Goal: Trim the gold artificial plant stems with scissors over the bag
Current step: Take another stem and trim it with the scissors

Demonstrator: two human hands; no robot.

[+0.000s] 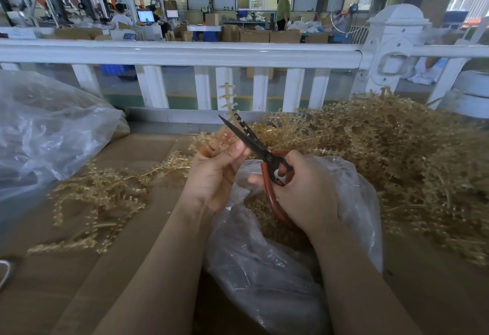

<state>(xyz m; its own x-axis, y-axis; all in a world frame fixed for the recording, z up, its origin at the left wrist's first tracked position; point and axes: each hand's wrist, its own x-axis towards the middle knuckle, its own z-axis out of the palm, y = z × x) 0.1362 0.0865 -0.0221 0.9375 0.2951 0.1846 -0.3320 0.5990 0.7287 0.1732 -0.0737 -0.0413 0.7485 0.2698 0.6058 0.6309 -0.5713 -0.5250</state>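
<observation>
My left hand (215,173) grips a gold plant stem (227,99) that sticks upward in the middle of the view, with more gold sprigs bunched at my fingers. My right hand (304,189) holds red-handled scissors (254,142) through their loops. Their dark blades are slightly parted and cross the stem just above my left thumb. Both hands hover over a clear plastic bag (264,263) that holds gold trimmings.
A big heap of gold stems (397,154) fills the right side of the cardboard-covered table (66,281). A smaller pile of stems (105,197) lies left. Another clear bag (47,133) sits far left. A white railing (185,52) runs behind.
</observation>
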